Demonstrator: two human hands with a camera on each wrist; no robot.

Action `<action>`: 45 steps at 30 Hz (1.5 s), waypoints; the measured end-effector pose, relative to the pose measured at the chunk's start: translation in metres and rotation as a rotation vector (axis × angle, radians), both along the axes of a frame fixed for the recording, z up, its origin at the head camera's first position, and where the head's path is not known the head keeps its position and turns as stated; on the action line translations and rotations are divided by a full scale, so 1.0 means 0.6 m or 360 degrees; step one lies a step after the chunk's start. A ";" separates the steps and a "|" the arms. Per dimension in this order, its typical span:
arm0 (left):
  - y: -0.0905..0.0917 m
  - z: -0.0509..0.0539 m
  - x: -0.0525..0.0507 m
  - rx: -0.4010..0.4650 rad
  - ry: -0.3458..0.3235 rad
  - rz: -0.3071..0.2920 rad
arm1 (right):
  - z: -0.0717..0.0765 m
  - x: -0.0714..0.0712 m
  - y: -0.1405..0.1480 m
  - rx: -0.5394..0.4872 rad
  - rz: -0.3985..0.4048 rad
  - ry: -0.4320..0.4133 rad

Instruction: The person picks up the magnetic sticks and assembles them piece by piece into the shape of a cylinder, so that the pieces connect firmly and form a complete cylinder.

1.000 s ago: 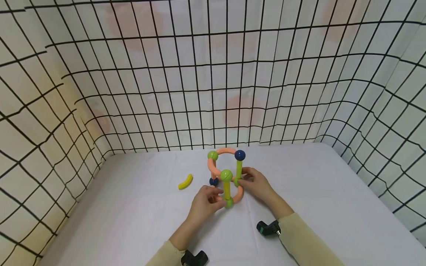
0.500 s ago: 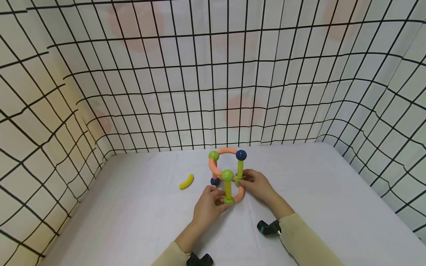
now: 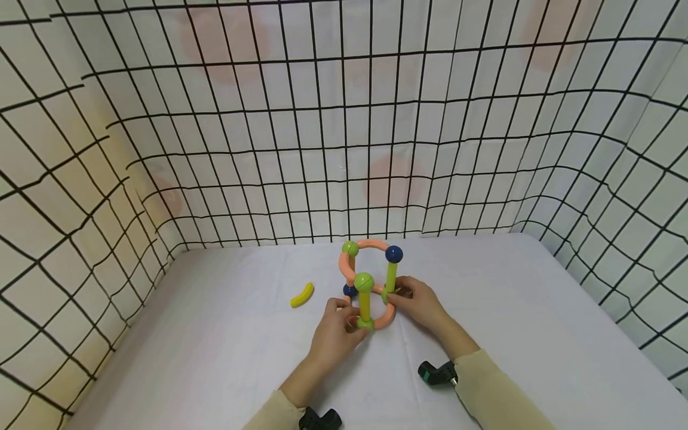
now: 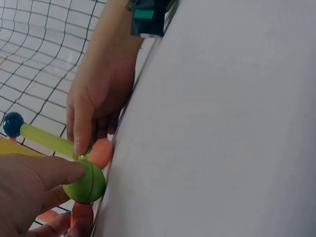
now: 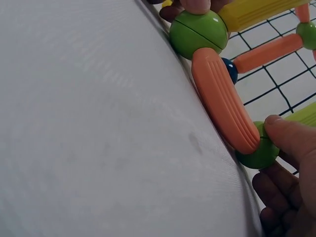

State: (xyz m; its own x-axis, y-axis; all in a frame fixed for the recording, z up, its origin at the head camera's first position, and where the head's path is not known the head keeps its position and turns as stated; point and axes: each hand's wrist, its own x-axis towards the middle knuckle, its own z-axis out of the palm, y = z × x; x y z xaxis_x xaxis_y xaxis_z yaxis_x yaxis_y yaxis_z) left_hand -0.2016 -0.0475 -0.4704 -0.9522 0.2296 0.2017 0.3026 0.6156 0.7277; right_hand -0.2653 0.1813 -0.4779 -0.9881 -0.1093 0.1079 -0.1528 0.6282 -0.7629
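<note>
A toy frame of magnetic balls and rods stands on the white table in the head view. Its front yellow rod (image 3: 365, 307) rises from a lower green ball (image 4: 85, 183) to an upper green ball (image 3: 364, 282). My left hand (image 3: 332, 335) pinches that lower green ball. My right hand (image 3: 421, 304) holds another lower green ball (image 5: 258, 154), below a light green rod (image 3: 392, 278) topped by a dark blue ball (image 3: 394, 254). An orange curved rod (image 5: 224, 101) joins the two held balls. Another orange curved rod (image 3: 372, 243) arches across the top at the back.
A small yellow banana-shaped piece (image 3: 302, 295) lies left of the frame on the white table (image 3: 226, 346). White walls with a black grid (image 3: 301, 131) enclose the back and sides. Black wrist cameras (image 3: 438, 372) sit at both sleeves.
My left hand has moved slightly right and its thumb now lies on the lower front ball. The front rod's top has shifted slightly left, while the blue ball's top has moved slightly right.
</note>
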 end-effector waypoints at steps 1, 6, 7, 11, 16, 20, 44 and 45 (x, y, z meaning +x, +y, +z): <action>-0.001 0.001 -0.001 0.0003 -0.0006 -0.0010 | -0.001 0.001 0.000 0.0003 0.0000 0.0011; -0.011 0.005 -0.007 0.0024 -0.0024 -0.0024 | -0.001 0.009 0.002 0.0024 0.0012 0.0075; -0.013 0.005 -0.008 0.0028 -0.0022 -0.0020 | 0.000 0.011 0.002 0.0016 0.0013 0.0083; -0.022 0.006 -0.015 0.0027 -0.0041 0.0010 | 0.004 0.020 0.004 0.0028 0.0034 0.0108; -0.032 0.006 -0.024 0.0021 -0.0097 0.0029 | 0.008 0.031 0.005 0.0037 0.0054 0.0121; -0.038 0.005 -0.028 0.0062 -0.0127 0.0046 | 0.009 0.040 0.006 0.0054 0.0068 0.0152; -0.047 0.008 -0.033 0.0114 -0.0162 0.0091 | -0.001 0.055 0.012 0.0082 0.0149 0.0395; -0.047 0.009 -0.033 0.0128 -0.0163 0.0092 | -0.001 0.055 0.011 0.0066 0.0149 0.0400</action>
State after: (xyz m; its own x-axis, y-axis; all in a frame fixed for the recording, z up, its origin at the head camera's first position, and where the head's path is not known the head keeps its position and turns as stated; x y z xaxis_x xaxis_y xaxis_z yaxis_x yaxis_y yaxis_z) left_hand -0.2215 -0.0758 -0.4651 -0.9798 0.1609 0.1184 0.1900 0.5680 0.8008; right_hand -0.2324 0.1879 -0.4785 -0.9164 -0.2081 0.3418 -0.3927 0.6324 -0.6677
